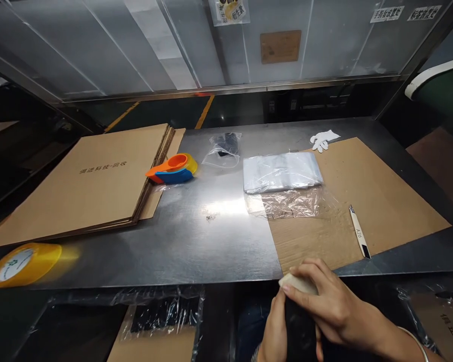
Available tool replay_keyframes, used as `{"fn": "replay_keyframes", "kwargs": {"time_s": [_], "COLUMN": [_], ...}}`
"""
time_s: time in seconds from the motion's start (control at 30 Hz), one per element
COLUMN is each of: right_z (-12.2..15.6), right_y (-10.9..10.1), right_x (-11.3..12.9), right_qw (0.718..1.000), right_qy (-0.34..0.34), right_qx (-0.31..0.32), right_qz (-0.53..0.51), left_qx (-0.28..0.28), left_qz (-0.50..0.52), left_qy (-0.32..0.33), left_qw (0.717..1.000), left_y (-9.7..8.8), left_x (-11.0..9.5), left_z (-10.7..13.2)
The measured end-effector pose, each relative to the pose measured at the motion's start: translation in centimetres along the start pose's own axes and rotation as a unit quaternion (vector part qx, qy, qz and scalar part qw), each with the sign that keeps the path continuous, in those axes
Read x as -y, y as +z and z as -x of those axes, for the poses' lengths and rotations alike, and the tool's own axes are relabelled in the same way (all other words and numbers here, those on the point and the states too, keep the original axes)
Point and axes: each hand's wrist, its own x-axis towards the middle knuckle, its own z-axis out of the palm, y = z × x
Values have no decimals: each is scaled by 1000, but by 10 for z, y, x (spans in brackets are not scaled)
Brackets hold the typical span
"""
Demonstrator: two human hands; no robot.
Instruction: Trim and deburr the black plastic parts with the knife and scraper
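At the table's front edge my left hand (275,329) is closed around a dark, flat-looking object (300,329), whose lower end runs out of view. My right hand (334,304) pinches a small off-white pad (301,284) between thumb and fingers, against the upper end of that dark object. Whether the pad is cloth or foam, I cannot tell. Beyond my hands, a cutter knife (358,234) with a cream handle marked A26 lies on a cardboard sheet (385,191). A stack of clear plastic bags (283,172) rests partly on this sheet.
On the metal table (211,246), a stack of flat cardboard (98,176) fills the left side, with an orange and blue tape dispenser (173,168) beside it. A yellow tape roll (22,265) sits front left. A bagged black item (228,146) and a white glove (323,140) lie farther back.
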Motion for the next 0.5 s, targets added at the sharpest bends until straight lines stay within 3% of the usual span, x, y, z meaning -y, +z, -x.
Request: {"fn": "replay_keyframes", "kwargs": {"time_s": [0.13,0.27,0.5], "right_z": [1,9,20], "right_y": [-5,-6,-7], "right_x": [-18,-23,3], "right_qw": [993,985,986], "right_qy": [84,126,109], "right_qx": [-74,-109,-101], "right_qz": [-23,-50,-71], "left_qx": [56,5,-68], "left_qz": [32,56,97], "left_qy": [-35,-2,42], "left_qw": [997,998,992], "left_y": [-1,4,13], "left_x": [-8,-19,-38], "left_z": [-4,-6,-5]}}
